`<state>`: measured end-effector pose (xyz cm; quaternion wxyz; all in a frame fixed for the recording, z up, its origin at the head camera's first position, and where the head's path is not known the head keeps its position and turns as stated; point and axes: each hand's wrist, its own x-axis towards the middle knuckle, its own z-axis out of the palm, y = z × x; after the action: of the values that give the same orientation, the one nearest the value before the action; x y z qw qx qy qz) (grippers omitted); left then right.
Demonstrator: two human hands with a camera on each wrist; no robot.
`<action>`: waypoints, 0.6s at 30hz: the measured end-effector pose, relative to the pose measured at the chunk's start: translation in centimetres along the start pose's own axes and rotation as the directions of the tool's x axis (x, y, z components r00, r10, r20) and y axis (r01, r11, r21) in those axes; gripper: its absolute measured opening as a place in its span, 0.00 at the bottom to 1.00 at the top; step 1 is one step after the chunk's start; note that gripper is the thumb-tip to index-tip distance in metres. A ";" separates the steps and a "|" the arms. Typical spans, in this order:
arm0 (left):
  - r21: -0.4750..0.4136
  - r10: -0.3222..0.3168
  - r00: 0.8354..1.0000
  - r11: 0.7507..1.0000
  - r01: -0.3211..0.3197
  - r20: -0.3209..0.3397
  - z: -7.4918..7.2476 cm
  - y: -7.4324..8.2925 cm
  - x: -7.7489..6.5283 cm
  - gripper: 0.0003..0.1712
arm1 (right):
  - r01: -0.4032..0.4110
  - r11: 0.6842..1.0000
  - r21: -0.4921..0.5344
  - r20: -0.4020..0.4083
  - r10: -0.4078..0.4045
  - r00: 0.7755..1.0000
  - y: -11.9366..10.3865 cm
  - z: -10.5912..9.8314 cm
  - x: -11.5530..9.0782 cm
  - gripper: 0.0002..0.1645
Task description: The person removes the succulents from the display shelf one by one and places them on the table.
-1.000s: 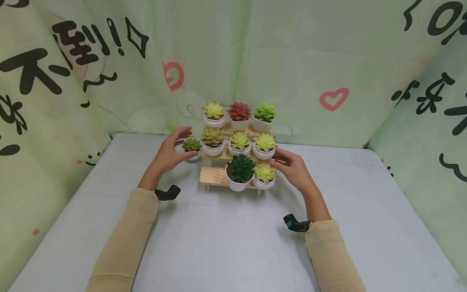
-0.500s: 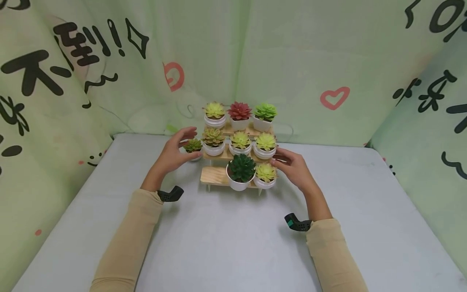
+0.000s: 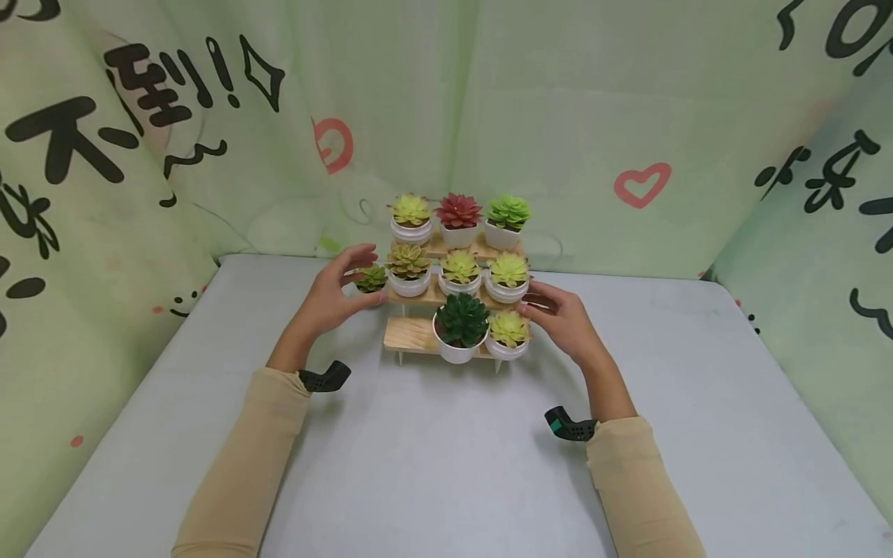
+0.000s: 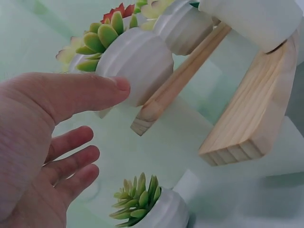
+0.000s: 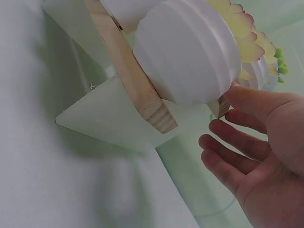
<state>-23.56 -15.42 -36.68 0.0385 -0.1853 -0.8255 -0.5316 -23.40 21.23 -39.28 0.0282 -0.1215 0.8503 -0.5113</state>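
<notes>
Characters 不 (image 3: 61, 151) and 到 (image 3: 156, 98) are printed on the curtain (image 3: 551, 101); potted plants (image 3: 460, 319) are borne by a wooden stand (image 3: 408, 335) on the desk (image 3: 446, 449), flanked by the left grip (image 3: 331, 291) and right grip (image 3: 560, 322), both spread.

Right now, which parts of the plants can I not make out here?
Small plant beside the stand, head view: pot mostly hidden by the left hand.
Dark green leaves, left wrist view: mostly cut off by the top edge.
Red plant, left wrist view: mostly hidden behind a nearer pot.
</notes>
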 end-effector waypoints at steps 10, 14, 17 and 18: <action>-0.027 0.034 0.999 0.999 -0.035 -0.019 0.3 1.3 -0.2 0.43 | 0.000 1.000 0.001 0.001 0.000 1.000 0.0 0.0 0.0 0.34; -0.045 0.066 0.997 0.997 -0.068 -0.036 0.6 -0.5 0.5 0.44 | 0.005 1.000 -0.004 0.000 -0.005 1.000 0.1 0.0 0.1 0.33; -0.044 0.092 0.995 0.995 -0.094 -0.048 0.9 -1.4 0.8 0.44 | 0.002 1.000 -0.005 0.000 -0.002 1.000 0.3 0.0 0.2 0.33; -0.042 0.099 0.994 0.994 -0.101 -0.051 1.0 -1.4 0.8 0.44 | -0.001 1.000 -0.003 0.001 0.001 1.000 0.3 0.1 0.2 0.33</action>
<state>-24.64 -14.82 -38.10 0.0809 -0.2142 -0.8021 -0.5515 -23.66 21.25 -39.54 0.0286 -0.1215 0.8512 -0.5097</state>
